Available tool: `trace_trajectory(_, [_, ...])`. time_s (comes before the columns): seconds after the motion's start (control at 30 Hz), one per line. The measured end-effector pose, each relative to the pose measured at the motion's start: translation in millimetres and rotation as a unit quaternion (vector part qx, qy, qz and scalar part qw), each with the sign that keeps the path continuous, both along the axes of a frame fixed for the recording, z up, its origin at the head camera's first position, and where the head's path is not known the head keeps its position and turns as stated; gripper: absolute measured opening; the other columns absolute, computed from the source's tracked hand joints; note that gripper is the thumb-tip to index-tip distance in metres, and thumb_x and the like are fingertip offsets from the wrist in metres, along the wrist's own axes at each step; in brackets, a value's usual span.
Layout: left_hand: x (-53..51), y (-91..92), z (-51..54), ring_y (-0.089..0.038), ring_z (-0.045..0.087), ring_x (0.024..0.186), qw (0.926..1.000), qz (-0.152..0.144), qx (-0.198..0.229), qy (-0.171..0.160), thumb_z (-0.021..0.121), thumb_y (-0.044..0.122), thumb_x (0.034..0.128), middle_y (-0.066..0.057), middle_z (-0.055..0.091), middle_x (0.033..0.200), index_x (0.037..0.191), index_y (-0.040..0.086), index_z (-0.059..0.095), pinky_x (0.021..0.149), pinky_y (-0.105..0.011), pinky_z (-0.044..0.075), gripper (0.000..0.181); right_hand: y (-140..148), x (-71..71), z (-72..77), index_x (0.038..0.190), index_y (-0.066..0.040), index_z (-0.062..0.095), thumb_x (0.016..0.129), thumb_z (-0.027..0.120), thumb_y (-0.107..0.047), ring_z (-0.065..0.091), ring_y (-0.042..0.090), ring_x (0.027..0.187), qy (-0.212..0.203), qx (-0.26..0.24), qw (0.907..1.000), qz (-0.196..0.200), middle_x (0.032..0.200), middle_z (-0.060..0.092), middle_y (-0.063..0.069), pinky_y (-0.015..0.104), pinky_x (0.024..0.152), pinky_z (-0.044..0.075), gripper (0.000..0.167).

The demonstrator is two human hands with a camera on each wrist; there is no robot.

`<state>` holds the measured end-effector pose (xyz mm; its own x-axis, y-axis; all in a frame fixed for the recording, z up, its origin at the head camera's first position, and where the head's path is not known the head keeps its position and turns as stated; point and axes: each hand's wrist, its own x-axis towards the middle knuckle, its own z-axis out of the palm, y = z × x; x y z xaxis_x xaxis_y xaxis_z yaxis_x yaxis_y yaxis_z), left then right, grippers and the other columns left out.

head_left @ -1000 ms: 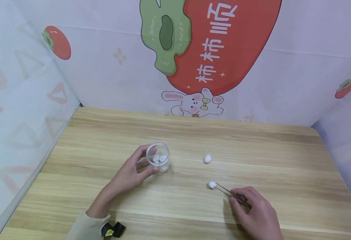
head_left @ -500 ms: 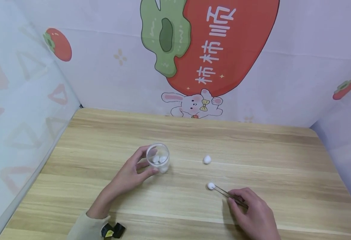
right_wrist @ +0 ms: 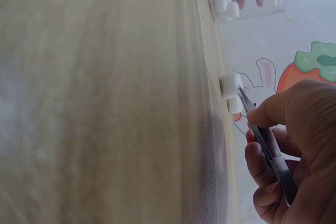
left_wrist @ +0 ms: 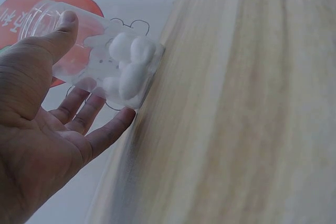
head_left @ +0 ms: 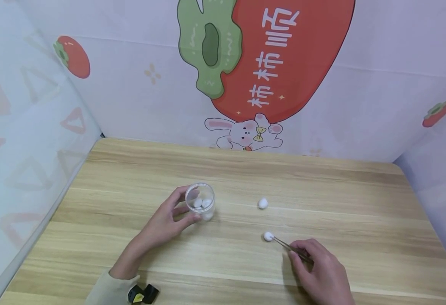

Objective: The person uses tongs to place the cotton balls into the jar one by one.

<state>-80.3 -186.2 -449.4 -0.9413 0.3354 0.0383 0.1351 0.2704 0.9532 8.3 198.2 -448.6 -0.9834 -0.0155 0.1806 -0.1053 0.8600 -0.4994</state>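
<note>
My left hand [head_left: 165, 222] holds an upright clear plastic jar [head_left: 212, 207], thumb on one side and fingers on the other. Several white cotton balls [left_wrist: 134, 80] lie at its bottom, and no lid is on it. Lower right, my right hand [head_left: 323, 269] pinches metal tweezers [right_wrist: 270, 153] between thumb and fingers. The tweezer tips meet a cotton ball [head_left: 268, 236] on the table; whether they grip it firmly I cannot tell. A second cotton ball [head_left: 262, 203] lies farther back, apart from the hands.
The wood-grain table [head_left: 162, 165] ends at a printed cloth backdrop [head_left: 131, 93]. Cloth also hangs along the left and right sides. A black device [head_left: 142, 293] sits by my left sleeve [head_left: 112, 290].
The arms of the tweezers have drawn closer together at the cotton ball. My right hand has shifted slightly left. My left hand and the jar have stayed in place.
</note>
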Motion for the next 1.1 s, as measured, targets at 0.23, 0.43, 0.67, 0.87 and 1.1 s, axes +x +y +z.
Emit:
trace_trajectory(0.23, [0.1, 0.2, -1.1, -0.038, 0.059, 0.140, 1.0000, 0.001, 0.003, -0.001, 0.082, 0.019, 0.0936, -0.010, 0.055, 0.152, 0.154, 0.022, 0.045, 0.108, -0.035, 0.062, 0.071, -3, -2.2, 2.3, 0.097, -0.027, 0.076, 0.085, 0.088, -0.011, 0.063, -0.008, 0.082, 0.003, -0.008, 1.0000, 0.002, 0.092, 0.072, -0.016, 0.021, 0.068, 0.059, 0.024])
trace_trajectory(0.43, [-0.1, 0.3, -2.1, -0.039, 0.060, 0.138, 1.0000, -0.002, 0.009, 0.001, 0.083, 0.017, 0.0932, -0.012, 0.055, 0.150, 0.153, 0.020, 0.045, 0.108, -0.034, 0.062, 0.071, -5, -2.7, 3.2, 0.097, -0.027, 0.076, 0.084, 0.088, -0.010, 0.061, -0.008, 0.082, 0.022, -0.016, 0.9996, 0.012, 0.092, 0.072, -0.016, 0.021, 0.068, 0.060, 0.025])
trace_trajectory(0.67, [-0.2, -0.1, -1.1, -0.039, 0.060, 0.139, 1.0000, 0.002, 0.002, -0.004, 0.083, 0.018, 0.0932, -0.011, 0.055, 0.151, 0.154, 0.020, 0.045, 0.108, -0.034, 0.061, 0.072, -10, -4.4, 4.6, 0.098, -0.027, 0.076, 0.084, 0.088, -0.009, 0.063, -0.007, 0.083, 0.023, -0.017, 0.9995, 0.015, 0.093, 0.072, -0.016, 0.022, 0.070, 0.061, 0.026])
trace_trajectory(0.87, [-0.3, -0.3, -0.3, -0.040, 0.060, 0.138, 0.9999, 0.000, 0.006, -0.008, 0.083, 0.017, 0.0931, -0.012, 0.055, 0.151, 0.154, 0.018, 0.044, 0.107, -0.033, 0.062, 0.073, -13, -6.3, 6.1, 0.099, -0.026, 0.076, 0.083, 0.088, -0.008, 0.063, -0.003, 0.085, 0.043, -0.013, 0.9986, 0.026, 0.094, 0.072, -0.017, 0.023, 0.071, 0.060, 0.027])
trace_trajectory(1.1, [-0.2, -0.6, 0.1, -0.038, 0.059, 0.139, 1.0000, -0.004, 0.005, -0.003, 0.083, 0.018, 0.0931, -0.012, 0.055, 0.151, 0.155, 0.017, 0.044, 0.109, -0.035, 0.061, 0.073, -17, -11.6, 9.5, 0.099, -0.024, 0.076, 0.082, 0.088, -0.006, 0.063, -0.002, 0.083, 0.078, -0.028, 0.9953, 0.049, 0.093, 0.072, -0.017, 0.022, 0.068, 0.057, 0.027])
